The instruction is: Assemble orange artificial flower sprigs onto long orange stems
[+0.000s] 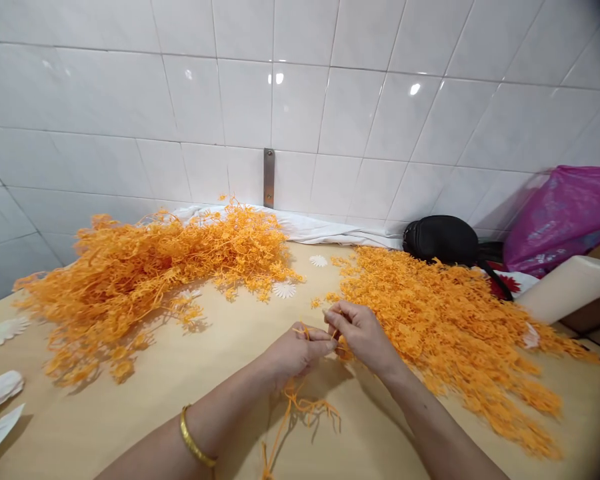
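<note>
My left hand (297, 353) and my right hand (360, 333) meet above a pale wooden table (130, 427), their fingertips pinching a thin orange sprig (303, 407). Its branching strands hang below my left hand onto the tabletop. A large tangled heap of orange sprigs (145, 280) lies to the left of my hands, and a wider heap (445, 340) spreads against my right hand's side. Small white daisy-shaped cutouts (284, 290) lie near the left heap. A gold bangle (195, 437) circles my left wrist.
White tiles (300, 100) form the wall behind the table, with a metal strip (269, 178) fixed upright on them. A white cloth (300, 227), a black bag (440, 239) and a magenta plastic bag (565, 220) lie along the back. White petal-shaped pieces (0, 393) sit at the left edge.
</note>
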Action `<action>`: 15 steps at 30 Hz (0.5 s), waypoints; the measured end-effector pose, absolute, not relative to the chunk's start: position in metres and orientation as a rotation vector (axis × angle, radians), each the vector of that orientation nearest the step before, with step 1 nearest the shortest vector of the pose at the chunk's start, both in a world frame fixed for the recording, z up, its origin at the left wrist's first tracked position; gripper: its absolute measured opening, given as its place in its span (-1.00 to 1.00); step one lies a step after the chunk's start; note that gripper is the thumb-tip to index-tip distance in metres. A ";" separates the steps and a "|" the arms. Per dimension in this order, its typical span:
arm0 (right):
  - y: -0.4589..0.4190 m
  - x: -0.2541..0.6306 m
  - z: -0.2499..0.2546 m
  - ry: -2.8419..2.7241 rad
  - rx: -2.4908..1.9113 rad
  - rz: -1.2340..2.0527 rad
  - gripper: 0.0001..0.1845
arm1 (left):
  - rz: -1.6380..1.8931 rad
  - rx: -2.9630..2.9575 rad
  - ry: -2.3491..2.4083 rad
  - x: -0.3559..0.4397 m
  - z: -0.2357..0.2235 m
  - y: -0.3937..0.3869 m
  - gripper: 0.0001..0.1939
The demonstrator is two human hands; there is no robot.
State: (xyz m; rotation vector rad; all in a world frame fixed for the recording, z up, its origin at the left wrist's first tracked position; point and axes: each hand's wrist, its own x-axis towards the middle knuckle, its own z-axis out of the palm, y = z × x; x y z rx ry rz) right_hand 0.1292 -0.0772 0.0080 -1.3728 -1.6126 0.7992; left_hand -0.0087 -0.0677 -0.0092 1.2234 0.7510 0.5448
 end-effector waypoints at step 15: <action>-0.064 0.187 0.015 -1.341 -1.615 -0.257 -0.75 | 0.773 0.991 0.641 -0.039 -0.015 -0.037 -0.78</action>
